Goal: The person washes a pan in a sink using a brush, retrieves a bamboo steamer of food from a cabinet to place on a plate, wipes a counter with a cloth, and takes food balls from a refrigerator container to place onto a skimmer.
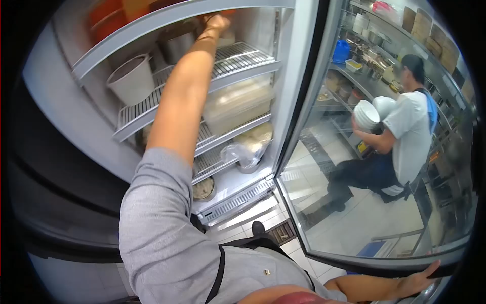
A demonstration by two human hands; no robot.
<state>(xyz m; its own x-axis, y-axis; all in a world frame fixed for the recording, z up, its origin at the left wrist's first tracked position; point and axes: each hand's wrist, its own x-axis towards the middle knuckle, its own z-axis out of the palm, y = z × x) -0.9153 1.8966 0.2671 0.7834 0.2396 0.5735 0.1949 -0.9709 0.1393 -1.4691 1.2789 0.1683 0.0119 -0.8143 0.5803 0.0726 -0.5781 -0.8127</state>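
Note:
My left hand (217, 23) reaches deep into the upper part of an upright fridge, above a wire shelf (243, 54). Its fingers look curled, beside something orange at the back; what they hold is blurred and hidden. A metal pot (177, 45) stands on that shelf by my forearm, and a white bucket (130, 78) is farther left. At the lower right, my right hand (417, 282) grips the bottom-right edge of the open glass fridge door (349, 218), thumb over the dark frame.
Lower shelves hold a clear plastic tub (238, 104), a plastic-wrapped container (248, 152) and a round container (204, 188). Orange tubs (106, 23) sit on top. Through the glass, a person (405, 121) carries white bowls (367, 115) by a metal counter. A floor drain (282, 233) lies near my foot.

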